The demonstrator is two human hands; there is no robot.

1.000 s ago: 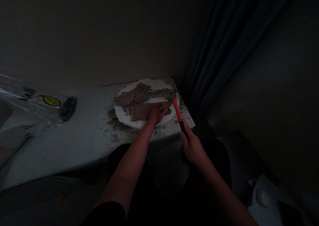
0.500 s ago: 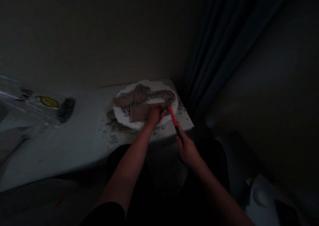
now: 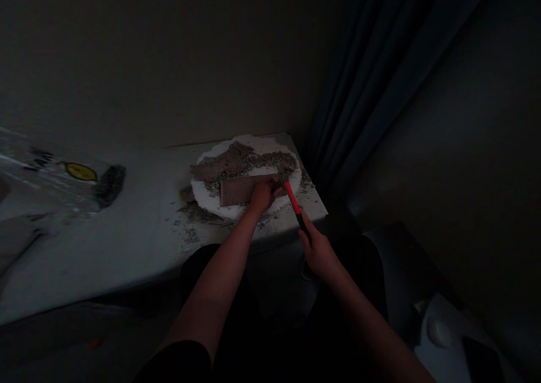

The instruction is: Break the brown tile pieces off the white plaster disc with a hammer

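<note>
Hammer [image 3: 292,197] in right hand [image 3: 319,253], left hand [image 3: 262,194] seemingly curled

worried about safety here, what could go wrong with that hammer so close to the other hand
The hammer head sits right beside the left hand gripping the brown slab; a stray blow could strike it. Loose rubble on the white pad may fly or spill off the table corner.

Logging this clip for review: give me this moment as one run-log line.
left hand: holding brown slab on white disc | right hand: gripping hammer, head at slab | rubble on disc and table
</note>
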